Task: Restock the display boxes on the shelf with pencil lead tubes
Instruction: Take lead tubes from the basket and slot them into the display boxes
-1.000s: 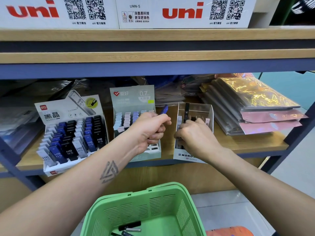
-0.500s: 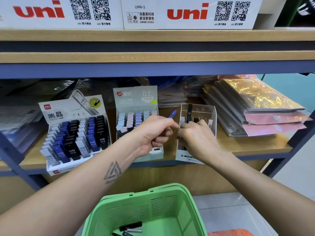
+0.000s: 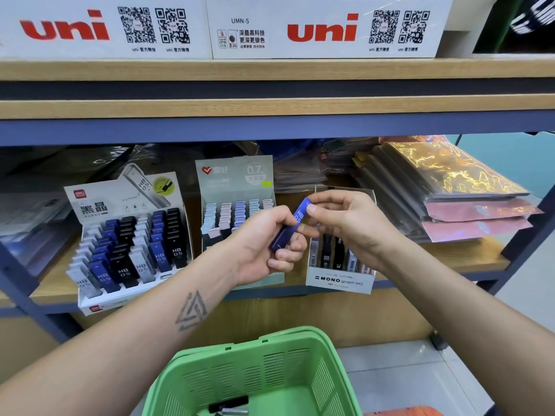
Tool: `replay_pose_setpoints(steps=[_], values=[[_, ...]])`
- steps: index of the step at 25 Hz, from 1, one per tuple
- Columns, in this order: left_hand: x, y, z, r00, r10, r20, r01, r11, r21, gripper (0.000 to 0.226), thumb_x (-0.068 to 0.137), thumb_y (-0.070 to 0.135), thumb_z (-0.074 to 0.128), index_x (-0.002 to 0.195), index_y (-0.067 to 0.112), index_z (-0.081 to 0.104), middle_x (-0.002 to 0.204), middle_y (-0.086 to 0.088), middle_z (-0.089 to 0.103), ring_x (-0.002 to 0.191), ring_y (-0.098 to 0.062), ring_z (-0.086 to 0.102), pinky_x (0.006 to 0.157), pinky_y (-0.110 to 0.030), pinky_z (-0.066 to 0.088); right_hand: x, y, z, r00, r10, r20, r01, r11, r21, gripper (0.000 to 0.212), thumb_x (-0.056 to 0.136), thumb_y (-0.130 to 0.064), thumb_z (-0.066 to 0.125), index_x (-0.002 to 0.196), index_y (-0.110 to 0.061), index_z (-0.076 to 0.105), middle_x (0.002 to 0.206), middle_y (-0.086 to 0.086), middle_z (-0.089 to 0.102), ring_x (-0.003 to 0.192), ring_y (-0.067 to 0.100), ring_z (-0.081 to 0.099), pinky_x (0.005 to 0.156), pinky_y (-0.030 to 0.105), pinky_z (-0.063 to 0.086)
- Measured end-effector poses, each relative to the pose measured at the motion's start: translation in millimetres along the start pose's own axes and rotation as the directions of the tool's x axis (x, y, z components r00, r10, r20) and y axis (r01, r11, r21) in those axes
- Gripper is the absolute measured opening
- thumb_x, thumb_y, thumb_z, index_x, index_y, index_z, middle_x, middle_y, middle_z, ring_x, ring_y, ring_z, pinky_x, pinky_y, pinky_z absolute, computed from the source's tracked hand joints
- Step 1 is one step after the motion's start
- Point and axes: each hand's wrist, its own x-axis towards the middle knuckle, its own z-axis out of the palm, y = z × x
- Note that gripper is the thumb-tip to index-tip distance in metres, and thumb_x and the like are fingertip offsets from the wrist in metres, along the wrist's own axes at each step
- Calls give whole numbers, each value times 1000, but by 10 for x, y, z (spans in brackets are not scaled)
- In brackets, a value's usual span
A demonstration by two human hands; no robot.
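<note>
A blue HB 0.5 lead tube (image 3: pixel 290 228) is held between both hands in front of the shelf. My left hand (image 3: pixel 264 244) grips its lower end, and my right hand (image 3: pixel 342 220) pinches its upper end with thumb and fingers. Behind the hands stand three display boxes: a white one (image 3: pixel 90 205) at the left full of blue, black and grey tubes, a grey-green 0.7 box (image 3: pixel 234 178) with pastel tubes, and a clear MONO graph MG box (image 3: pixel 339 280) with a few tubes.
A green basket (image 3: pixel 300 349) sits below my arms with a few dark tubes (image 3: pixel 229 405) at its bottom. Stacked shiny plastic folders (image 3: pixel 450 187) fill the shelf's right side. White uni cartons (image 3: pixel 324 28) line the upper shelf.
My right hand came out of the MONO box and took hold of the top of the blue tube. My left hand turned, bringing the tube into full view between both hands.
</note>
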Motion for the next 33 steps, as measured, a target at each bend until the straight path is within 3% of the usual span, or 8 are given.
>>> replay_pose_setpoints(steps=[5,11,12,16,19,22,27,33], values=[[-151,41,-83,979,148,-142,-111,965,240,27,104,19,41,107,0,59,72,-13,62,54,-20,51,41,-23,35,100,-95,64,999,11,-40,-11,1000,22,8,88,-2,73,95,-4,71,83,15,74,69,17,67,68,29,51],[-652,166,-511,905,355,-235,-138,767,626,18,102,14,56,102,2,70,85,-13,77,72,-24,73,54,-27,57,173,-233,623,990,-118,82,121,992,-37,15,89,3,72,103,1,70,88,15,74,71,19,71,65,24,57],[-740,202,-584,889,380,-257,-103,711,696,16,99,15,62,98,5,74,80,-9,77,69,-18,72,53,-25,56,192,-263,725,982,-154,113,164,983,-86,15,88,2,73,103,-2,72,89,12,76,74,20,73,68,25,59],[-1074,335,-987,802,529,-278,144,280,949,15,91,31,73,84,19,79,72,4,74,66,-12,69,62,-28,55,258,-300,1202,935,-262,238,338,859,-384,13,88,-9,76,99,-14,76,89,-1,75,83,12,72,79,26,60],[-1244,296,-1393,755,600,-264,303,38,952,15,94,18,61,92,15,76,90,-1,74,86,-19,68,76,-33,53,294,-225,1519,916,-312,254,402,726,-558,15,91,-12,73,105,-16,75,91,-7,71,85,9,67,84,24,55],[-1398,177,-1730,803,543,-245,383,-156,910,36,88,5,48,116,13,69,121,-7,66,114,-27,59,93,-41,51,341,-82,1782,884,-351,308,466,614,-637,15,91,-12,73,105,-17,73,93,-2,73,90,15,67,87,35,55],[-1525,7,-1884,899,370,-235,327,-210,921,71,90,0,45,157,16,28,164,-2,25,149,-20,26,118,-32,29,401,103,2112,869,-352,348,493,548,-676,13,91,-16,73,104,-19,73,94,3,75,91,24,69,82,42,57],[-1560,-49,-1993,922,322,-213,297,-238,925,81,90,3,45,161,25,12,168,-2,12,153,-20,18,121,-33,24,409,125,2291,846,-351,401,530,474,-703,11,94,-16,70,105,-19,71,94,4,73,91,26,67,79,43,56]])
